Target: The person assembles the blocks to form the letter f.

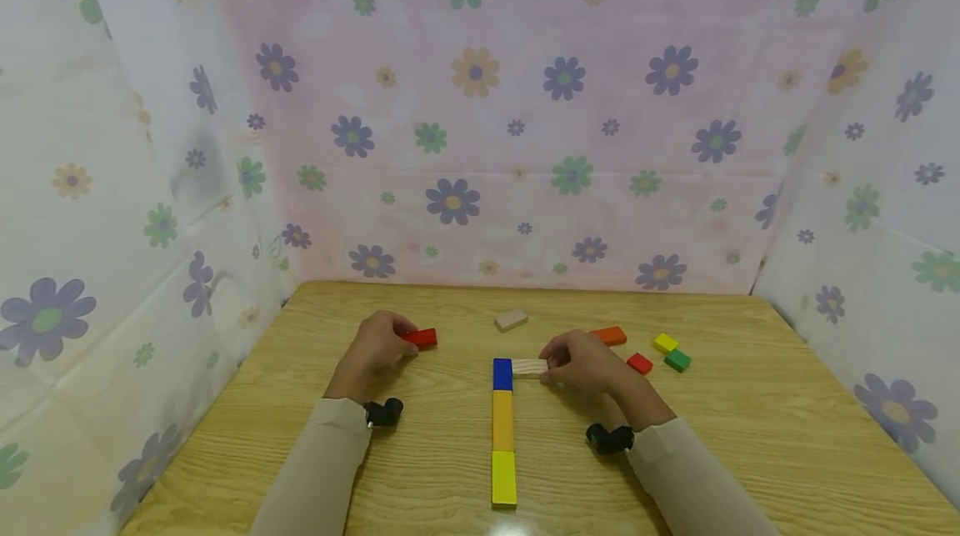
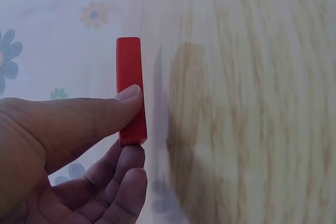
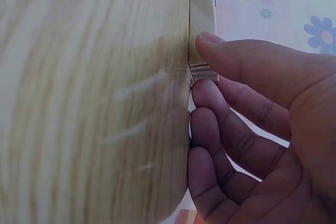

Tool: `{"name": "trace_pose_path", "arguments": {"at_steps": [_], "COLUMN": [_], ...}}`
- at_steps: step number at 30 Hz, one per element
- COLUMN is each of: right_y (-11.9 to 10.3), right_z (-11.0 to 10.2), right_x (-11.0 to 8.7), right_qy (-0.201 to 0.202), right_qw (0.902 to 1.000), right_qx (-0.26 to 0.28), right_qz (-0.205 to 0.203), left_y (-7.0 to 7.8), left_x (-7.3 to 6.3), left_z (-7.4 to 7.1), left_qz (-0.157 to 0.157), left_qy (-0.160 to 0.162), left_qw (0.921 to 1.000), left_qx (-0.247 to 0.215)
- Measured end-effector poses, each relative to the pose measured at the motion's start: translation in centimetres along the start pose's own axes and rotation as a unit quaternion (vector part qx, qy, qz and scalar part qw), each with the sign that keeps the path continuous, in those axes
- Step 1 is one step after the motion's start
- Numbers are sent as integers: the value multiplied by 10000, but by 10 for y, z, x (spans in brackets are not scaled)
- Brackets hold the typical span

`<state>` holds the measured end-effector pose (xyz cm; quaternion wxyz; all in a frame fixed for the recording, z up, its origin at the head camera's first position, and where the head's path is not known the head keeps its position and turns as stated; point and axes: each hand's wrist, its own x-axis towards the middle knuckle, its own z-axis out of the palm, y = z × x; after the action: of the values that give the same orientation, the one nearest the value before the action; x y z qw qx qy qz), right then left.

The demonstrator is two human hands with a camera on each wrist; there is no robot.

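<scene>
A red block [image 2: 128, 61] is pinched between the thumb and fingers of my left hand [image 1: 377, 344], above the left part of the table. My right hand [image 1: 585, 363] pinches the near end of a plain wood block [image 1: 528, 367], which lies on the table. That block's other end meets a blue block [image 1: 502, 374], the far end of a straight row. An orange-yellow block [image 1: 502, 421] continues the row, followed by a yellow block [image 1: 504, 478] closest to me. In the right wrist view, the thumb rests along the wood block [image 3: 202, 19] and fingertips touch the tabletop.
Behind the row lies another plain wood block [image 1: 511, 320]. Right of my right hand are an orange-red block [image 1: 609, 336], a small red block [image 1: 640, 363], a small yellow block [image 1: 664, 343] and a green block [image 1: 678, 360]. Flowered cloth [image 1: 525, 144] surrounds the wooden table [image 1: 442, 469].
</scene>
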<state>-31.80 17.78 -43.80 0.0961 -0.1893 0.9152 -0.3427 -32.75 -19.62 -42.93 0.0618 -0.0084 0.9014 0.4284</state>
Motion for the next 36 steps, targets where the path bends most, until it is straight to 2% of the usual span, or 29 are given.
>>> {"name": "trace_pose_path", "arguments": {"at_steps": [4,7,18,25,36], "right_y": [1,0,0,1,4], "right_z": [0,1,0,0,1], "right_x": [0,1,-1,0,2], "right_qy": [15,7,-54,-73,-64], "right_qw": [10000,10000,10000,9999,9999], "right_qx": [-17,-11,84,137,73], "right_qz": [-9,-24,3,-39,-62], "left_y": [4,8,23,27,35], "left_x": [-1,-2,-2,1,-1], "left_z": [2,4,12,19,28], "left_qz": [-67,-19,281,328,647], "left_qy": [-24,-29,-87,-112,-239], "left_qw": [9998,10000,9990,9981,9930], "left_qx": [-160,-93,348,504,958]}}
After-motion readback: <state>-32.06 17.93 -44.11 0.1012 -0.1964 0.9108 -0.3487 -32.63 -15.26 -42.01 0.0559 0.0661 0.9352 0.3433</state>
